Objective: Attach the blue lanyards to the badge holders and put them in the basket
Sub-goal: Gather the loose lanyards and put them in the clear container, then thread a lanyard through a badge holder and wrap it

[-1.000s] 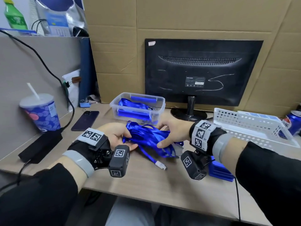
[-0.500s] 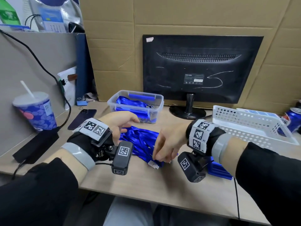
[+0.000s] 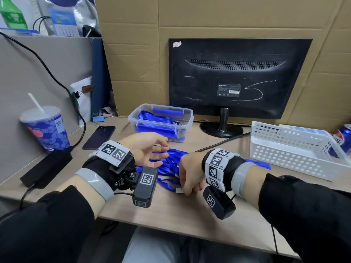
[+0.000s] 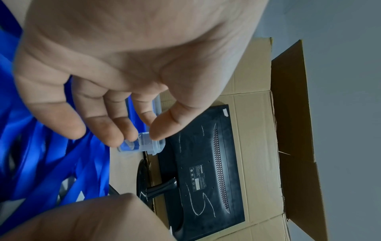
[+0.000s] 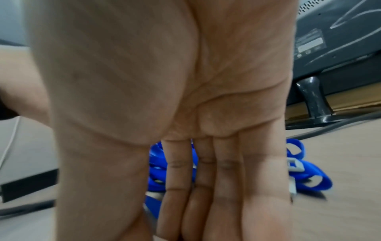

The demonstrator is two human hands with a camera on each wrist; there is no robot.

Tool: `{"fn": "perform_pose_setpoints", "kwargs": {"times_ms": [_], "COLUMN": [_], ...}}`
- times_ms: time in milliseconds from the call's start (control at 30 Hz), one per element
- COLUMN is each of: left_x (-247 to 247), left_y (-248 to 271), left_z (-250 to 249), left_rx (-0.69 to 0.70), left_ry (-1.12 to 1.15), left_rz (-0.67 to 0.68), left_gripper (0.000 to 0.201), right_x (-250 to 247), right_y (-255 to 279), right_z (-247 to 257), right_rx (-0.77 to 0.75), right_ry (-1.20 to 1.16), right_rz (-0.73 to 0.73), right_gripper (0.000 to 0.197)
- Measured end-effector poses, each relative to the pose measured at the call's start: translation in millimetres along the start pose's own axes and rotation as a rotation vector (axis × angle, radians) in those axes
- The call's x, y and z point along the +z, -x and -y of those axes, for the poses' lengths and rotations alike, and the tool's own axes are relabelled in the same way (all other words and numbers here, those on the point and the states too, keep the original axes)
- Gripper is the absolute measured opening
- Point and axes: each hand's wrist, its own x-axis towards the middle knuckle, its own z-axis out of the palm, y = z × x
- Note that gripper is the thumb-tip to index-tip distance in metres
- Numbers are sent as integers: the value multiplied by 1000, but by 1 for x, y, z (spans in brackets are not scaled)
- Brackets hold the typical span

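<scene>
A tangled pile of blue lanyards [image 3: 168, 164] lies on the desk between my hands. My right hand [image 3: 187, 189] points its fingers down at the pile's near edge and pinches one lanyard's metal clip [image 3: 179, 190] between thumb and fingers. In the right wrist view the fingertips of my right hand [image 5: 164, 228] close together low in the picture, with lanyard loops [image 5: 305, 176] behind them. My left hand [image 3: 152, 152] hovers open over the pile's left side, palm turned inward, holding nothing. Blue badge holders [image 3: 261, 164] lie mostly hidden behind my right wrist. The white basket [image 3: 292, 154] stands at the right.
A clear plastic box [image 3: 161, 120] with more lanyards stands behind the pile. A monitor [image 3: 237, 76] and its stand are at the back. A phone [image 3: 98, 136], a paper cup [image 3: 45, 128] and a black adapter [image 3: 45, 168] are at the left, a soda can [image 3: 343, 137] far right.
My left hand has let go of the lanyard pile and opened above it. My right hand moved down to the pile's near edge and pinched a clip.
</scene>
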Motion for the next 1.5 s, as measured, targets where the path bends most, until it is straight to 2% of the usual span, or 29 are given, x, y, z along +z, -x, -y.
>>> {"fn": "perform_pose_setpoints", "kwargs": {"times_ms": [67, 167, 200, 267, 333, 433, 533, 600, 700, 767, 867, 967, 1000, 1067, 1133, 1167, 1267, 1367, 1500], "left_x": [0, 1, 2, 4, 8, 11, 15, 17, 19, 18, 17, 15, 14, 10, 6, 6, 7, 17, 53], "left_y": [2, 3, 4, 4, 4, 6, 9, 12, 19, 23, 27, 23, 20, 10, 4, 3, 0, 3, 9], "left_z": [0, -2, -3, -5, -8, -12, -16, -20, -24, -26, -27, -28, -28, -26, -24, -23, -23, -25, -34], "left_rx": [59, 130, 150, 192, 260, 394, 461, 484, 522, 531, 532, 523, 513, 480, 450, 430, 368, 359, 397], "left_ry": [-5, -9, -19, -36, -46, -29, -3, -21, -31, -41, -47, -5, 34, 65, 90, 122, 210, 239, 184], "left_rz": [55, 164, 203, 248, 196, 113, 113, 111, 170, 215, 257, 174, 129, 25, -45, -68, -116, -38, 183], "left_gripper": [36, 24, 23, 36, 48, 40, 45, 44, 46, 45, 25, 6, 5, 20, 15, 8, 16, 17, 24], "right_x": [-4, -21, -28, -43, -54, -61, -57, -53, -48, -49, -54, -61, -65, -75, -84, -88, -92, -95, -104], "right_y": [5, 16, 21, 32, 39, 44, 42, 40, 41, 40, 39, 38, 39, 43, 49, 49, 45, 50, 74], "right_z": [-2, -15, -19, -27, -32, -37, -31, -24, -18, -17, -16, -19, -20, -24, -32, -39, -58, -70, -88], "right_rx": [-38, -179, -228, -295, -362, -483, -483, -432, -412, -453, -439, -384, -384, -398, -410, -407, -323, -242, -246], "right_ry": [-81, -406, -531, -725, -910, -1127, -1118, -1064, -1016, -1006, -958, -1037, -1140, -1411, -1577, -1582, -1379, -1169, -1109], "right_rz": [1, -57, -109, -286, -481, -624, -613, -587, -420, -390, -573, -805, -871, -1001, -1156, -1252, -1545, -1672, -1762], "right_gripper": [15, 18, 17, 18, 20, 23, 21, 30, 41, 47, 50, 45, 42, 33, 27, 25, 26, 28, 25]}}
